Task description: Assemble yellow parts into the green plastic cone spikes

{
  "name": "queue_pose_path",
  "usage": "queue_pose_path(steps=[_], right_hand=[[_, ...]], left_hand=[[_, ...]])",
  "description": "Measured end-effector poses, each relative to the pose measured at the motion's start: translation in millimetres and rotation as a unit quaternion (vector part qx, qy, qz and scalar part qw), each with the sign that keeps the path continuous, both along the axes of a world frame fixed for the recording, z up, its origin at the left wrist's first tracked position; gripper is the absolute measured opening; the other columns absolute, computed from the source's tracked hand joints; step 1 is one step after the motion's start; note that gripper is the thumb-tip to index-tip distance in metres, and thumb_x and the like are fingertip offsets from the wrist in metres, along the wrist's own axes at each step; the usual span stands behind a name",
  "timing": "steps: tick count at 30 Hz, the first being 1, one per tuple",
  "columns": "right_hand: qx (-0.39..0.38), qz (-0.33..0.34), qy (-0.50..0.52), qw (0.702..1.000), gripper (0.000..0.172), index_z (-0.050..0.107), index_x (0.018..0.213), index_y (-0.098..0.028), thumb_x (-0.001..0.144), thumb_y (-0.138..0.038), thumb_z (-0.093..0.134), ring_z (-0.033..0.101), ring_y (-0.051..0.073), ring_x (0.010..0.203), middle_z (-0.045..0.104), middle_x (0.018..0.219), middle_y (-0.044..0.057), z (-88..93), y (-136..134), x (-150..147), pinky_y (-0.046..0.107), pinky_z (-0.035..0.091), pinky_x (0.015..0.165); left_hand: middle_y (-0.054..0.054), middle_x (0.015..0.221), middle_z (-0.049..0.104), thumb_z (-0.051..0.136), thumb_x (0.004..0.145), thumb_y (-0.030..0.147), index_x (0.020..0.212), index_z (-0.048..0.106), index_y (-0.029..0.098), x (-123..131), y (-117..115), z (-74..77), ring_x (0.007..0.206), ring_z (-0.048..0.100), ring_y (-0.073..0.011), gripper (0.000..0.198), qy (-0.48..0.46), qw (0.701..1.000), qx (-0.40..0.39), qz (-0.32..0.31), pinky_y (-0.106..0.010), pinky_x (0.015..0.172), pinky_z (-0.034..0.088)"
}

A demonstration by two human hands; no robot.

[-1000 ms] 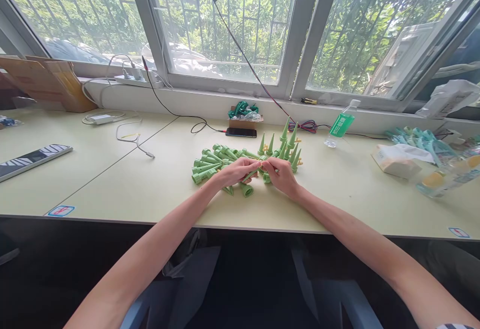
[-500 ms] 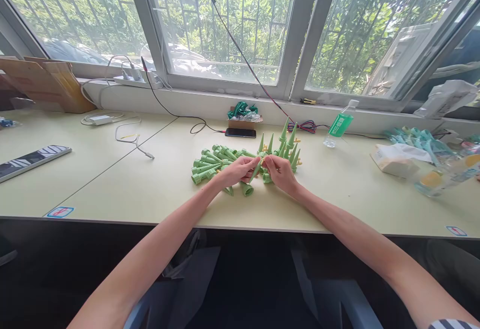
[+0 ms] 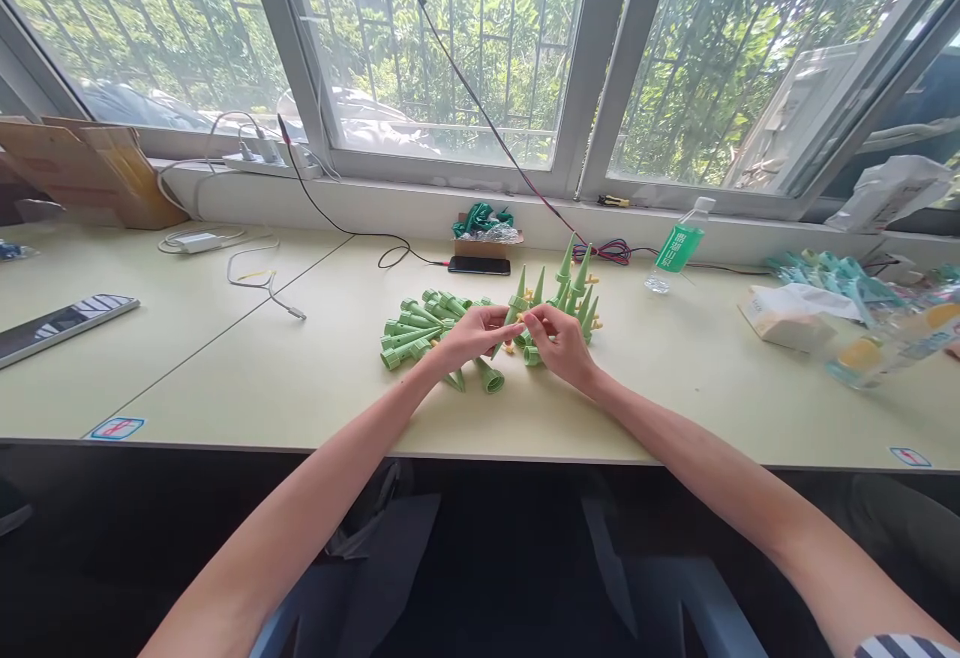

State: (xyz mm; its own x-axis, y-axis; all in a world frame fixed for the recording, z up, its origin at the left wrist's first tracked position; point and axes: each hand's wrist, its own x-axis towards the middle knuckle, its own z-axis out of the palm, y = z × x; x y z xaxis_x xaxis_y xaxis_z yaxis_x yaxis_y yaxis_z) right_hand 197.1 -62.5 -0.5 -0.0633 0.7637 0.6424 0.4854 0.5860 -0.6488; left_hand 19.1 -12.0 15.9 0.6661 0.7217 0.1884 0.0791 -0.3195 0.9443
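Observation:
Between my two hands is a green plastic watering spike point(image 3: 514, 315), partly covered by the fingers. My left hand point(image 3: 478, 333) is closed around its body, fingers stretched along it. My right hand point(image 3: 561, 340) pinches a small yellow valve piece point(image 3: 523, 318) at the spike's side with thumb and forefinger. To the left, several green spikes point(image 3: 411, 330) lie in a heap, with one open threaded end point(image 3: 492, 380) facing me. Right of the hands, several spikes with yellow valves point(image 3: 579, 283) stand with their tips up.
A phone point(image 3: 478, 265) lies behind the hands, before a small box of green material point(image 3: 486, 228). A bottle with a green label point(image 3: 679, 246) stands back right, with a tissue pack point(image 3: 795, 316) and clear bottle point(image 3: 885, 353) further right. Cables point(image 3: 262, 280) lie left.
My left fingers have straightened and shifted along the spike, which is now more hidden behind them. The right hand keeps its pinch at nearly the same place. The view has shifted slightly.

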Motion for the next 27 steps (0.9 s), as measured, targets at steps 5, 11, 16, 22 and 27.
queue_pose_path(steps=[5, 11, 16, 22, 27], right_hand=[[-0.006, -0.015, 0.015, 1.000, 0.029, 0.057, 0.084, -0.019, 0.094, -0.046, 0.050, 0.045, 0.010, 0.052, 0.055, 0.069, -0.001, 2.2, -0.8, -1.9, 0.025, 0.035, 0.051], [-0.015, -0.022, 0.008, 1.000, 0.029, 0.059, 0.084, -0.019, 0.094, -0.045, 0.050, 0.046, 0.011, 0.052, 0.056, 0.067, 0.000, 0.9, 0.8, -1.6, 0.025, 0.037, 0.051], [-0.016, -0.025, 0.011, 0.999, 0.030, 0.064, 0.089, -0.019, 0.093, -0.045, 0.051, 0.055, 0.013, 0.057, 0.063, 0.074, 0.002, 0.4, 2.4, -1.4, 0.026, 0.041, 0.053], [-0.011, -0.035, 0.005, 0.999, 0.028, 0.067, 0.097, -0.018, 0.092, -0.041, 0.052, 0.059, 0.015, 0.060, 0.069, 0.082, 0.005, -0.8, 4.4, -1.5, 0.028, 0.046, 0.058], [0.000, -0.062, -0.006, 0.998, 0.025, 0.062, 0.107, -0.019, 0.092, -0.037, 0.053, 0.050, 0.013, 0.052, 0.062, 0.069, 0.000, -1.6, 3.6, -1.2, 0.027, 0.044, 0.055]], left_hand=[[0.004, 0.057, 0.040, 0.069, 0.075, 0.054, 0.068, 0.049, 0.016, 2.0, 0.4, -2.4, 0.048, 0.037, -0.0063, 0.043, -0.007, 0.990, 0.113, 0.080, -0.019, 0.043, 0.027], [0.005, 0.058, 0.038, 0.067, 0.077, 0.047, 0.067, 0.048, 0.016, 3.7, 1.2, -5.5, 0.049, 0.034, -0.0060, 0.038, 0.025, 0.969, 0.207, 0.131, -0.020, 0.046, 0.027], [0.005, 0.063, 0.041, 0.067, 0.078, 0.046, 0.076, 0.050, 0.016, 3.6, 3.5, -7.2, 0.048, 0.037, -0.0051, 0.034, 0.032, 0.965, 0.210, 0.153, -0.019, 0.045, 0.028], [0.003, 0.070, 0.054, 0.065, 0.080, 0.039, 0.127, 0.048, 0.017, 2.1, 4.4, -8.0, 0.052, 0.049, -0.0080, 0.055, -0.003, 0.975, 0.174, 0.142, -0.019, 0.050, 0.040], [0.003, 0.073, 0.058, 0.059, 0.085, 0.034, 0.140, 0.038, 0.023, 1.6, 1.8, -5.9, 0.050, 0.049, -0.0068, 0.060, -0.021, 0.972, 0.176, 0.151, -0.018, 0.049, 0.039]])
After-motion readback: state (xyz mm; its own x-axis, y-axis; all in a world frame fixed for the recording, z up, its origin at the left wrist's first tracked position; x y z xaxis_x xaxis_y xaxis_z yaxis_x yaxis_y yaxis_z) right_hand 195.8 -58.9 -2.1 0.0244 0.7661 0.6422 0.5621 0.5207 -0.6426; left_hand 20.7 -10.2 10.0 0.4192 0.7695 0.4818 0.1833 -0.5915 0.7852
